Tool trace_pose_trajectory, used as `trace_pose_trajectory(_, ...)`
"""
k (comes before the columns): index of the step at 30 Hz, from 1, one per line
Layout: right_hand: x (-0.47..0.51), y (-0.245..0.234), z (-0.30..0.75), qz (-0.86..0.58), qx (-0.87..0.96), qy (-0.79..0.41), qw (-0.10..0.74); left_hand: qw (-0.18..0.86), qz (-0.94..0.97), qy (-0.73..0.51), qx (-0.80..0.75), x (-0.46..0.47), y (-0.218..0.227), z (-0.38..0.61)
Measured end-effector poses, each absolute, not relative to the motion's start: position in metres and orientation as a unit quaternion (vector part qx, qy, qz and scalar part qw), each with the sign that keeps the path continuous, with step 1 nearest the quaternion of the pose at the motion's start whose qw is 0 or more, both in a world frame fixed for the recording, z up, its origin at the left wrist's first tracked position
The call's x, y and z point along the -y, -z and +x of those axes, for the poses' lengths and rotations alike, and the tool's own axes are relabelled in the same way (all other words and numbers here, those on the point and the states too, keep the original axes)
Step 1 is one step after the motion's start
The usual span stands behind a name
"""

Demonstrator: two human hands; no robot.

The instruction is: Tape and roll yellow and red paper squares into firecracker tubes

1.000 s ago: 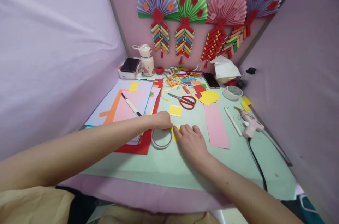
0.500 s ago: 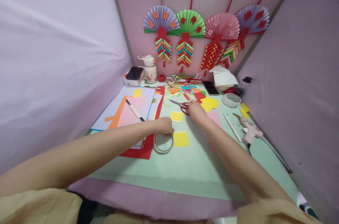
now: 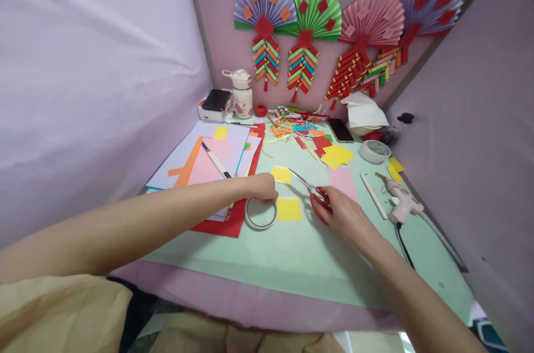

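Note:
Red-handled scissors (image 3: 319,207) are in my right hand (image 3: 342,209), which is closed round the handles. Their blades point away and to the left, toward a yellow paper square (image 3: 282,175). A roll of tape (image 3: 261,226) stands at the right edge of the paper stack, with my left hand (image 3: 264,186) closed at its top. The left fingertips are mostly hidden behind the hand. Just right of the roll lies a second yellow square (image 3: 289,209), with a pale strip along its top edge.
Coloured paper sheets (image 3: 217,158) with a craft knife (image 3: 216,159) lie on the left. Paper scraps (image 3: 292,125), a phone (image 3: 340,130) and a bottle (image 3: 242,98) are at the back. Another tape roll (image 3: 374,151), a white stick (image 3: 373,195) and a glue gun (image 3: 404,201) sit right.
My right hand has lifted the scissors from near the scraps and brought them closer, to the right of the yellow squares. My left hand stays at the tape roll. The camera view has tilted down.

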State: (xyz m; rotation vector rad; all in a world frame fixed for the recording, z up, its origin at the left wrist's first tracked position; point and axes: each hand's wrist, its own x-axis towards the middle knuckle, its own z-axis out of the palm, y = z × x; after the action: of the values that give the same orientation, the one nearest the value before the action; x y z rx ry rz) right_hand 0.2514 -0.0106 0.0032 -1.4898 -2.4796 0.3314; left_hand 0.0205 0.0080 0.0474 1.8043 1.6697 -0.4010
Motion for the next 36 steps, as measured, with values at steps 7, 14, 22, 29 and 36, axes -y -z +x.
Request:
trace_pose_trajectory(7, 0.057, 0.007, 0.269, -0.461, 0.877, -0.077, 0.114, 0.324, 0.685, 0.140, -0.638, -0.005, -0.050, 0.022)
trace_pose_trajectory(14, 0.058, 0.008, 0.253, -0.455, 0.885, -0.043, 0.088, 0.325, 0.685, 0.138, -0.637, -0.006, -0.048, 0.020)
trace_pose_trajectory(22, 0.056, 0.010, 0.246, -0.459, 0.885, -0.054, 0.063, 0.338, 0.679, 0.136, -0.638, -0.009, -0.045, 0.020)
trace_pose_trajectory(29, 0.058, 0.004, 0.240, -0.474, 0.876, -0.074, 0.038, 0.342, 0.680, 0.131, -0.635, -0.010, -0.046, 0.019)
trace_pose_trajectory(36, 0.058, 0.007, 0.241, -0.479, 0.873, -0.079, 0.036, 0.350, 0.678, 0.126, -0.634, -0.017, -0.048, 0.013)
